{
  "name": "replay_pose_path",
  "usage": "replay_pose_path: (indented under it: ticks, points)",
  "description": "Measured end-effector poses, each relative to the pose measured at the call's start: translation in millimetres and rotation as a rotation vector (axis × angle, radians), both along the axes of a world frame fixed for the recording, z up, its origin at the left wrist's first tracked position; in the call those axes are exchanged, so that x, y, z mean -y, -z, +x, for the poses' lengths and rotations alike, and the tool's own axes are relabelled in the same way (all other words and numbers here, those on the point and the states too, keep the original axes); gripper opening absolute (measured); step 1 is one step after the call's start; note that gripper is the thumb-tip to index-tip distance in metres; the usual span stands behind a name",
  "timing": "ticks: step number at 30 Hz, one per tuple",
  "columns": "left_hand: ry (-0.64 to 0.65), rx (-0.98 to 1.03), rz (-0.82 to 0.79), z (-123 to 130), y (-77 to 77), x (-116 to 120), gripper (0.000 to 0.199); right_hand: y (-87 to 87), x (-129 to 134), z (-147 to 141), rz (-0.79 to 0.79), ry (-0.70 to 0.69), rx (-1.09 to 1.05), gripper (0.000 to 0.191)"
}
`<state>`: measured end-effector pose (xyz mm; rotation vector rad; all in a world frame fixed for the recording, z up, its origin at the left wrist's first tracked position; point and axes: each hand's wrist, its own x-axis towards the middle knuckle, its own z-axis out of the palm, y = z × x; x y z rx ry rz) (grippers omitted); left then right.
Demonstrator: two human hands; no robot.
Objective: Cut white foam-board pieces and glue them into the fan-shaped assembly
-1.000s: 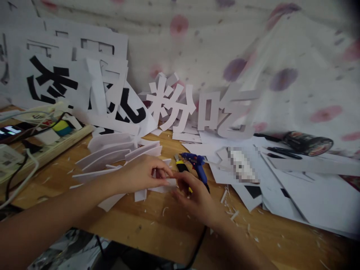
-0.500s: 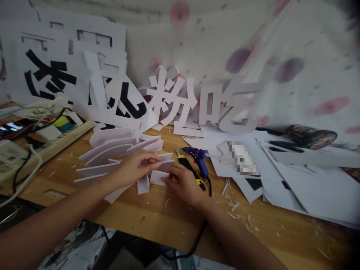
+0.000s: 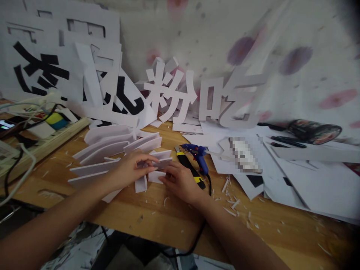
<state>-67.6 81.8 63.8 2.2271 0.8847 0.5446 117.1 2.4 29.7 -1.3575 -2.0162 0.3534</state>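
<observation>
White foam board strips (image 3: 99, 152) stand on edge in a character-like shape on the wooden table. My left hand (image 3: 131, 168) is closed at the shape's right side, thumb and fingers on an upright strip (image 3: 163, 162). My right hand (image 3: 181, 182) pinches a small white foam board piece (image 3: 154, 177) just below that strip; its far end is hidden behind the fingers. Right of the hands lie a yellow and black utility knife (image 3: 189, 170) and a blue glue gun (image 3: 198, 154) with a black cord.
Behind stand finished white foam characters (image 3: 170, 93) and cut-out sheets (image 3: 107, 56). A power strip (image 3: 67, 137) with cables lies at left. White sheets (image 3: 323, 183), pens (image 3: 288, 141) and a black cylinder (image 3: 315, 131) are at right. Offcut slivers (image 3: 234, 204) litter the table (image 3: 182, 228).
The camera view has shifted slightly. My hands have drawn a little closer together at the same strip, the left fingertips now near the right ones.
</observation>
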Motion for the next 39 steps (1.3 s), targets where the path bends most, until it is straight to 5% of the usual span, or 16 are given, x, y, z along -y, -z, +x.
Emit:
replay_pose_path:
  ticks: [39]
  points:
    - [0.063, 0.019, 0.105, -1.0, 7.1, -2.4, 0.019, -1.2, -0.7, -1.6, -0.046, -0.016, 0.021, 0.024]
